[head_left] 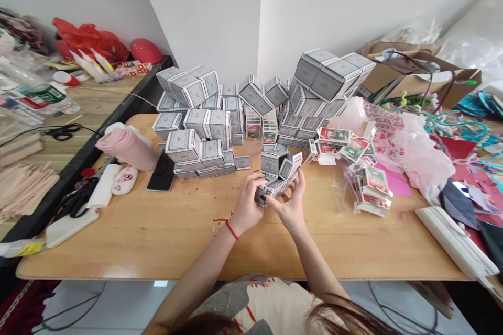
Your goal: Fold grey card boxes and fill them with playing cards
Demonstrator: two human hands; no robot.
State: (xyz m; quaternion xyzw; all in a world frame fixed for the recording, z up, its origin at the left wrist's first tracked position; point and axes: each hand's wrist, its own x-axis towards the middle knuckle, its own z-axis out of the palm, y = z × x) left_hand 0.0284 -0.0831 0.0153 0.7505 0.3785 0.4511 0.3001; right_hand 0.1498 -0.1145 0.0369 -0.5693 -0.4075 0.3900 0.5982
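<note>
Between my hands is a small cluster of grey-patterned playing-card boxes, one with an open end facing me. My left hand closes on its left side, a dark-nailed finger across the top. From the right, my right hand grips the same cluster, its thumb pressed against the front. Just behind stands a stack of similar boxes on the left and a taller stack on the right. Red, white and green card boxes sit between the stacks. A single grey box lies left of the cluster.
Loose red-and-green boxes lie on the right, beside a pink-printed plastic bag. A phone, a pink roll and black scissors occupy the left. A white glue gun-like tool crosses the table's right edge.
</note>
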